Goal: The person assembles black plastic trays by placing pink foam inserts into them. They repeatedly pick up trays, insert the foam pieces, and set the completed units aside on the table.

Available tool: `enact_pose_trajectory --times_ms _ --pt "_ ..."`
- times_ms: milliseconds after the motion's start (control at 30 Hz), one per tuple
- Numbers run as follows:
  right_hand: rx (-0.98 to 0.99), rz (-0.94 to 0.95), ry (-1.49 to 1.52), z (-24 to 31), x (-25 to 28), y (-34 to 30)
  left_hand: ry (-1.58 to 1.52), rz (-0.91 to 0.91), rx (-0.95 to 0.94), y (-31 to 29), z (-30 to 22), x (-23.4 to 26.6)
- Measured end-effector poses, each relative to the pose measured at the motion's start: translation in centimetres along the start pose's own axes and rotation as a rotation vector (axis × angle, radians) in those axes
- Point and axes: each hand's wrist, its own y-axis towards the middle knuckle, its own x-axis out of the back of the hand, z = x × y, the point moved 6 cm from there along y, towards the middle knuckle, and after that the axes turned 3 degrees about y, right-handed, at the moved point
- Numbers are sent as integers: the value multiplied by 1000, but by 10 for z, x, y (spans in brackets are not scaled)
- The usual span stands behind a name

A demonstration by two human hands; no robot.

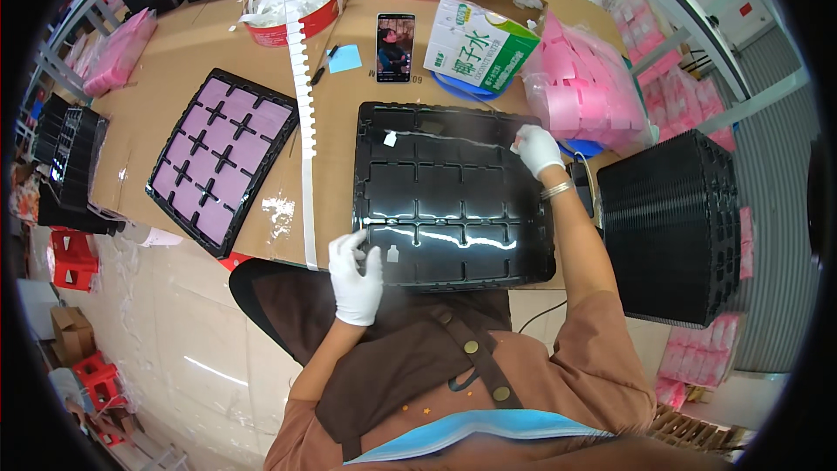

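A black plastic tray [445, 181] with raised cross-shaped ridges lies on the table in front of me. Two small white tags [390, 139] show on its left side, one near the far corner and one near the front. My left hand [356, 281], in a white glove, is at the tray's front left edge, fingers apart and slightly curled, with nothing seen in it. At the far right corner is my right hand [539, 150], also gloved. Its fingers are pinched together over the tray's rim, and whatever they hold is too small to make out.
A second black tray with pink panels [218, 157] lies to the left, beyond a white notched strip [307, 166]. Stacked black trays [667, 227] stand at right. Farther back are a phone [395, 48], a carton [484, 35], bagged pink sheets [582, 78] and a red container of white strips [292, 28].
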Motion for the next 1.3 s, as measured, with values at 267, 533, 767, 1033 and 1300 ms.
enact_pose_trajectory --times_ms 267,533,767,1033,1300 --pt "-32 -3 119 -10 1 -10 211 -46 -250 -3 -2 -8" --pt "61 106 147 -8 -7 -2 176 -59 -229 -6 1 -6" --pt "23 109 718 41 9 -9 156 -86 -243 -9 9 -8" --pt "258 142 147 201 -70 19 98 -84 -257 -5 4 -2" --pt "189 300 357 200 -81 33 19 -119 -257 -5 7 1"
